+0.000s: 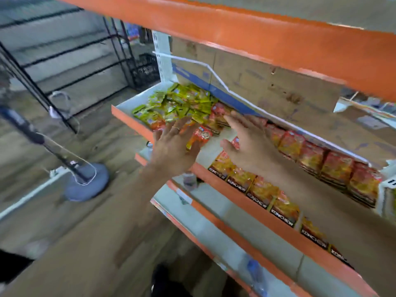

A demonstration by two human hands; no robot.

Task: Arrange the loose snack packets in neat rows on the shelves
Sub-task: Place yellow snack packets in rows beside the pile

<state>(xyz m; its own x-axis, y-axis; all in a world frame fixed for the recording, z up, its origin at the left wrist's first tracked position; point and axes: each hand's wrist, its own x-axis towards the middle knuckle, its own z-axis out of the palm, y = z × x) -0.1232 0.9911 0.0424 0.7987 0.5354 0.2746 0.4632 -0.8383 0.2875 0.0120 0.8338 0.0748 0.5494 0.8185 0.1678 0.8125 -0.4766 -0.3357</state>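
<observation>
A loose heap of yellow-green snack packets (177,102) fills the left end of the white shelf (128,99) with the orange front edge. My left hand (173,146), fingers spread and straight, reaches over the shelf's front onto the near packets beside a loose red-orange packet (200,136). My right hand (250,142) hovers flat, fingers straight, its tips by red packets (219,112) at the heap's right side. To the right, red-orange packets (334,166) stand in a back row, and a front row of packets marked KONCHEW (255,187) runs along the edge.
An orange shelf (257,35) hangs close overhead. Lower shelves (214,213) hold a few small bottles. On the floor to the left stand a round grey base with a pole (87,181) and a black wire rack (64,61).
</observation>
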